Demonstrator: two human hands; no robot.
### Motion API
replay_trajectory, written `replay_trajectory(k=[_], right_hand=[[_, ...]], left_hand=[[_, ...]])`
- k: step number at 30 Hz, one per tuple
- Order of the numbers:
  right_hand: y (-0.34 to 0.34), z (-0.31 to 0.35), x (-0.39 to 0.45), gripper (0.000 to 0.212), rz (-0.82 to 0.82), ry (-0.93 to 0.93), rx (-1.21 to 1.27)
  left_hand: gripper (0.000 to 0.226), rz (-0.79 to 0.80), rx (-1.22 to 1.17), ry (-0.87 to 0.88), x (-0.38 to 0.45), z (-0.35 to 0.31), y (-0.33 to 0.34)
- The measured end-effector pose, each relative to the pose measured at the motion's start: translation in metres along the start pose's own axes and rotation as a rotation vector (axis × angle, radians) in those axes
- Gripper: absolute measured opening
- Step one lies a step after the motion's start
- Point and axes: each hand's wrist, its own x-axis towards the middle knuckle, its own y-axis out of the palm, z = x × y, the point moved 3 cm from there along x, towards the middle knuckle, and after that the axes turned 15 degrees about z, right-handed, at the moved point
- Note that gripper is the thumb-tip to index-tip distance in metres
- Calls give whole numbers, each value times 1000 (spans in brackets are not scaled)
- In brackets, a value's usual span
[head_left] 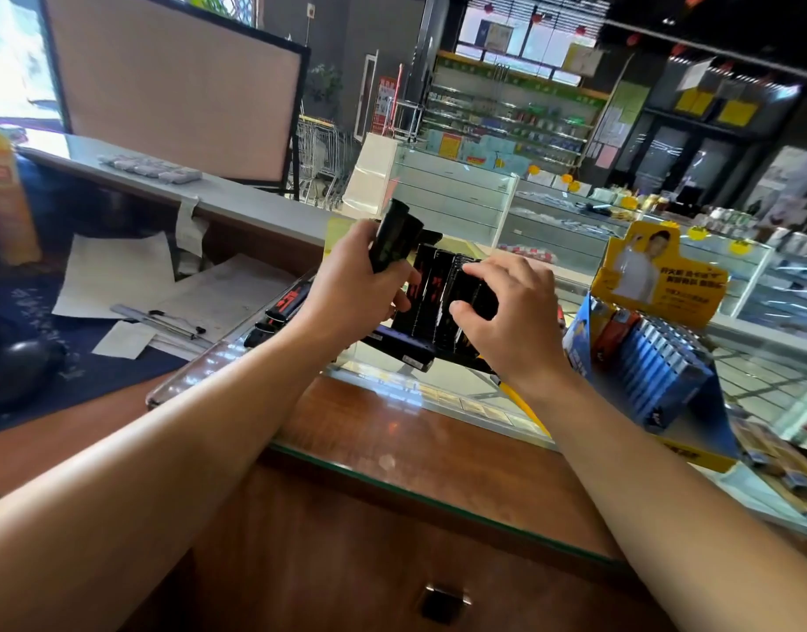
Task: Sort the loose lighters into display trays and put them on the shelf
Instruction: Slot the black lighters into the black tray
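Left hand (347, 285) curled round bunch of black lighters (395, 234), long axis upright — just left of tray (406, 351). Right hand (506, 312) nearer, fingers bent, pinching standing row (442, 289) — gap between hands.

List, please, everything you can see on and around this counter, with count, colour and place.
black lighters: several, black with red print, upright in the tray
display tray: one, black, on the glass counter
glass counter: one, clear, over wood
blue lighter display: one, blue and yellow, right
papers: several, white, left
left hand: grips a bunch of black lighters
right hand: pinches the lighters in the tray
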Motion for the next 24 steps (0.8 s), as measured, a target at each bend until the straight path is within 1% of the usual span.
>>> replay_trajectory(k=[3,6,8,10,13,17,21,24], right_hand=[[-1,-1,-2,51,66,1,44],[-5,1,-4,51,60,-6,75],[-11,5,-4,49,15,-23,118],[-18,11,-6,45,-28,-62,207],[-24,21,-10,43,-27,-136,348],[-26,27,-11,32,-72,-188,355],[-29,20,-12,24,-127,-116,445],[-32,16,-15,19,-147,-74,516]], left_hand=[[15,37,-23,4,0,2,-1],[8,70,-2,25,0,4,0],[3,85,12,22,-1,6,2],[4,102,-1,20,-2,6,3],[7,124,-5,38,-3,4,6],[3,170,-9,76,-6,-1,10],[19,86,-101,105,-6,0,6],[23,31,-101,109,-4,4,1]])
